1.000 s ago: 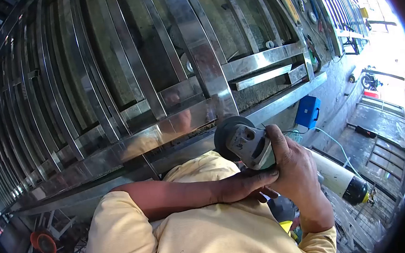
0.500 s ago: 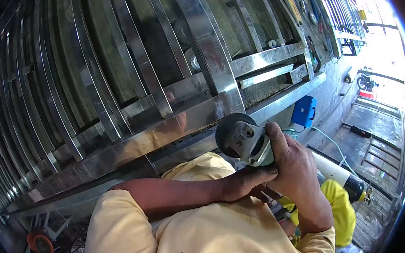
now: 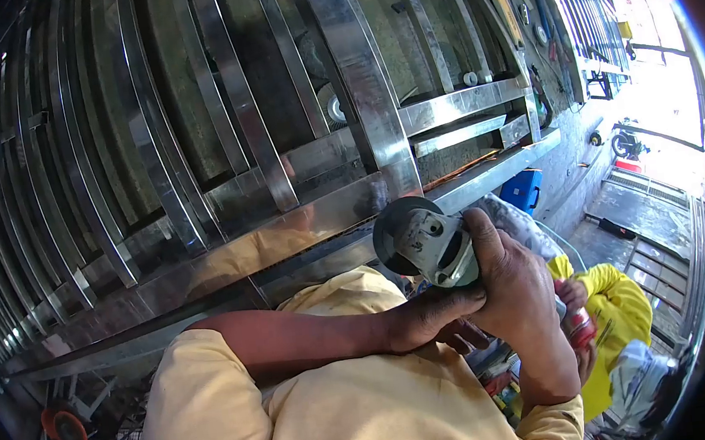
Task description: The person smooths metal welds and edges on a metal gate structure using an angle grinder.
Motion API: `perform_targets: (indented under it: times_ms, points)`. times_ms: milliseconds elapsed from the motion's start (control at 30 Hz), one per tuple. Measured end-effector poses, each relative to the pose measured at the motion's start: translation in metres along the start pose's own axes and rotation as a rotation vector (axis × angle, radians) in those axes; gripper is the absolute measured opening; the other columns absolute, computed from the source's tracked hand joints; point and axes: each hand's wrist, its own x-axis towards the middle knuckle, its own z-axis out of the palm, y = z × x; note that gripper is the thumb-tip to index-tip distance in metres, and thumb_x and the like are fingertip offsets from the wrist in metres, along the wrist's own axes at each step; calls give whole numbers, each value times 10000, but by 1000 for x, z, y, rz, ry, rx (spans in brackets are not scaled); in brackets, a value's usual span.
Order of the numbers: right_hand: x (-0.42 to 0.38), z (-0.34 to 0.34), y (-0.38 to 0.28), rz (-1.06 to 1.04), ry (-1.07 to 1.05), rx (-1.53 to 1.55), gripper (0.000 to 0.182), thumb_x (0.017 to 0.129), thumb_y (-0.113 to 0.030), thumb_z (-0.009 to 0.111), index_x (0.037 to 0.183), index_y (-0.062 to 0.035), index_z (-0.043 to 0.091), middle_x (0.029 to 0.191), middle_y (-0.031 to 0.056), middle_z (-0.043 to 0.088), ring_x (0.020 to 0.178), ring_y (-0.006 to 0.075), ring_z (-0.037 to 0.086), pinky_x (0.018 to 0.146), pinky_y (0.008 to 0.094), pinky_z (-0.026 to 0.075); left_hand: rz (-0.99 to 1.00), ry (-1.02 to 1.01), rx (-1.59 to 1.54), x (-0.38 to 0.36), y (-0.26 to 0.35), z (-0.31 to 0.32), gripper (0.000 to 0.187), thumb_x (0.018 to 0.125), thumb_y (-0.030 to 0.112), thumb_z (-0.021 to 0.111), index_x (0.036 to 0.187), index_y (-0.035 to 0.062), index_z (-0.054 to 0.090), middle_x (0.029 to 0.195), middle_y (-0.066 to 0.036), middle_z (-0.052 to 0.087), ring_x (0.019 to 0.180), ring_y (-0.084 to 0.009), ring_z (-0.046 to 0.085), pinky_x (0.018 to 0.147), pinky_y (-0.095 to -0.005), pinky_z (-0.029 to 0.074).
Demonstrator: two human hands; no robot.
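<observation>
An angle grinder (image 3: 441, 256) with a dark round disc (image 3: 400, 233) is held in front of my chest, close to the lower rail of a shiny metal grille (image 3: 374, 126). My right hand (image 3: 516, 289) wraps round the grinder's body from the right, its thumb or finger up along the gear head. From the left, my left hand (image 3: 432, 315) is closed against the grinder's underside, touching my right hand. The grinder's handle is mostly hidden by both hands. Whether the disc spins cannot be told.
A co-worker in yellow (image 3: 620, 305) holds a red tool (image 3: 580, 327) close on my right. Beyond are a blue case (image 3: 523, 190) and a motorcycle (image 3: 627, 144). Thin orange streaks (image 3: 469, 166) run along the grille's edge. An orange round object (image 3: 69, 431) lies lower left.
The co-worker in yellow has risen into fuller view with the red tool, covering the pale cylinder. Orange streaks have appeared by the grille. My hands keep their grip on the grinder.
</observation>
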Motion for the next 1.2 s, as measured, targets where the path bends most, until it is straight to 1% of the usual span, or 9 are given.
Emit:
perform_targets:
  times_ms: [133,233,333,433,567,667,767,867,1200]
  points:
    - [6,0,1,27,-15,-13,826,629,-246,825,1363,-86,483,1042,185,680,973,416,671,775,466,542,-9,-17,-13,-1,1,0,546,965,518,604,1322,114,520,1156,-50,641,958,-179,669,788,-332,541]
    - [2,-3,0,10,-32,-4,760,711,-322,767,1359,-53,475,943,173,656,873,409,667,740,489,519,-9,-18,-18,-2,1,2,548,965,519,602,1322,111,520,1156,-52,641,959,-180,670,787,-333,542]
    - [2,-3,-2,38,-60,-16,768,713,-325,767,1367,-57,468,940,175,655,871,406,668,741,492,518,28,14,-10,-4,4,7,551,969,521,594,1326,107,519,1167,-60,641,960,-186,672,798,-342,545]
    - [7,-2,0,44,-34,-13,810,620,-210,812,1347,-77,479,1023,194,682,968,429,665,767,471,539,48,21,-7,-2,5,7,559,974,528,581,1336,107,515,1183,-72,639,965,-198,674,827,-360,548]
    - [4,-1,2,28,-49,-24,789,624,-216,808,1326,-69,479,995,199,680,922,438,666,739,485,531,-5,13,21,-7,7,8,574,972,543,574,1345,110,511,1194,-78,635,983,-211,672,874,-379,544]
    - [5,-1,2,-2,-2,-2,792,617,-221,816,1321,-71,486,999,200,681,916,437,668,737,484,530,87,-64,43,1,-2,-2,581,971,551,574,1346,112,511,1196,-76,633,991,-208,669,881,-376,540]
    - [10,-4,2,48,-44,-29,826,608,-236,828,1340,-62,486,1016,204,686,939,430,674,759,466,539,37,-33,3,-1,0,5,577,973,552,570,1344,114,512,1195,-76,633,991,-204,668,881,-374,540]
    - [5,0,6,27,-40,18,837,606,-250,835,1339,-66,476,1009,203,688,947,427,674,751,470,536,5,3,-34,-5,6,11,574,975,554,566,1343,116,513,1193,-75,633,991,-200,667,880,-371,540]
    - [8,3,9,-9,-9,8,814,654,-278,823,1349,-58,461,1033,197,693,942,423,675,757,465,542,36,-25,-38,0,3,4,581,979,572,543,1330,109,524,1189,-71,635,984,-185,667,858,-359,542]
